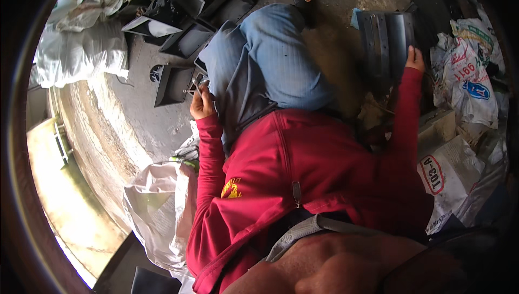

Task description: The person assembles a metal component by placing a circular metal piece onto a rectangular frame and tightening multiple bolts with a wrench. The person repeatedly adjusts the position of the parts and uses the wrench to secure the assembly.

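Observation:
My left hand (201,103) is closed round a thin metal rod (195,84) with a knobbed end, beside my bent left knee. Just left of it a dark open tray-shaped part (174,85) lies on the floor. At the right, my right hand (415,59) grips the edge of a dark grey ridged metal piece (385,40). Most of that hand's grip is hidden by the angle. My jeans-covered legs (275,51) are folded between the two hands.
Several similar dark tray-shaped parts (189,39) are heaped ahead at the left. Plastic sacks (86,51) lie at the far left, a white sack (159,207) near my left elbow. Printed sacks (470,78) and an open box (437,129) stand at the right.

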Motion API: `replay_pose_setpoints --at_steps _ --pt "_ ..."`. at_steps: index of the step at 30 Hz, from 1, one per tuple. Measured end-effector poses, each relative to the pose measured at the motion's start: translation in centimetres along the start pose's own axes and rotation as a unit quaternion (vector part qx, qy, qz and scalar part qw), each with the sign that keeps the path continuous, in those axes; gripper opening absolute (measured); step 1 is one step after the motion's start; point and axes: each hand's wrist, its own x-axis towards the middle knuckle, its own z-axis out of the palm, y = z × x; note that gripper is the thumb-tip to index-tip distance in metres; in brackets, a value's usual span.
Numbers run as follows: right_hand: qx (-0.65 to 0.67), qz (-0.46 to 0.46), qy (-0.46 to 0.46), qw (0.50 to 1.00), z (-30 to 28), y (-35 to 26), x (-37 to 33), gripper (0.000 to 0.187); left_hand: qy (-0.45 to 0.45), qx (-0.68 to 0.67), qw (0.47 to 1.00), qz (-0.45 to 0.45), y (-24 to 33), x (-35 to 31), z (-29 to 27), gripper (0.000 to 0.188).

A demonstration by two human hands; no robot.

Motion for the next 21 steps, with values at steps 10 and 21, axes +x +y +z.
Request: replay_pose_setpoints --at_steps 10,21 --pt "0.240 -0.349 -0.391 0.817 7.2 -35.0 1.7 0.037 -0.220 0.289 0.915 0.177 4.1 -4.7 1.5 0.033" --pt "0.064 -0.491 -0.688 0.531 25.1 -41.6 -13.5 0.046 -0.259 0.114 0.954 -0.097 9.6 -8.5 -5.7 0.015"
